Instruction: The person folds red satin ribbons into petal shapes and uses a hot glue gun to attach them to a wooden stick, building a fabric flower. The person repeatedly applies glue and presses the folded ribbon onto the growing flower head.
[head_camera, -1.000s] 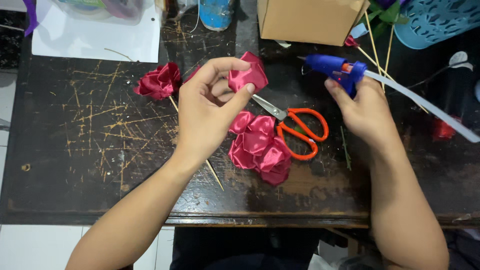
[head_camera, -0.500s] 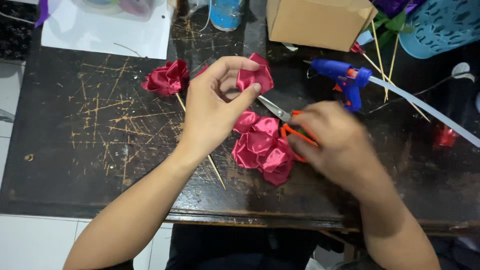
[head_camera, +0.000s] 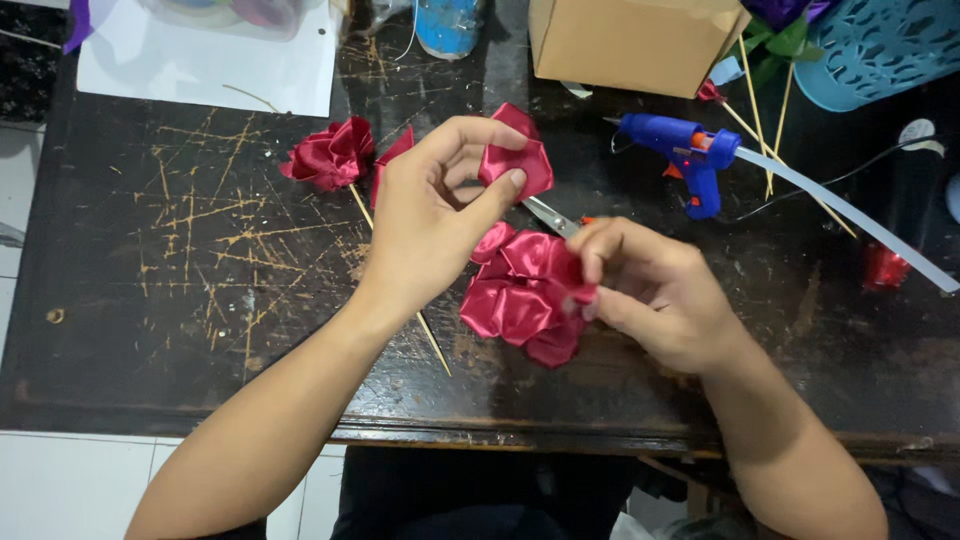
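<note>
Left grip (head_camera: 440, 215) pinches a folded red petal (head_camera: 518, 160); right grip (head_camera: 640, 290) pinches a petal from the red pile (head_camera: 520, 300).

The scissors (head_camera: 548, 214) show only a stretch of blade; their handles are hidden behind the right hand (head_camera: 650, 295), whose fingertips blur against the pile of red satin petals (head_camera: 520, 295). The cardboard box (head_camera: 630, 40), the teal basket (head_camera: 880, 50) and the blue tub (head_camera: 447, 25) are cut off by the top edge. The stick of the finished satin rose (head_camera: 330, 155) passes out of sight under the left hand (head_camera: 430, 220).
</note>
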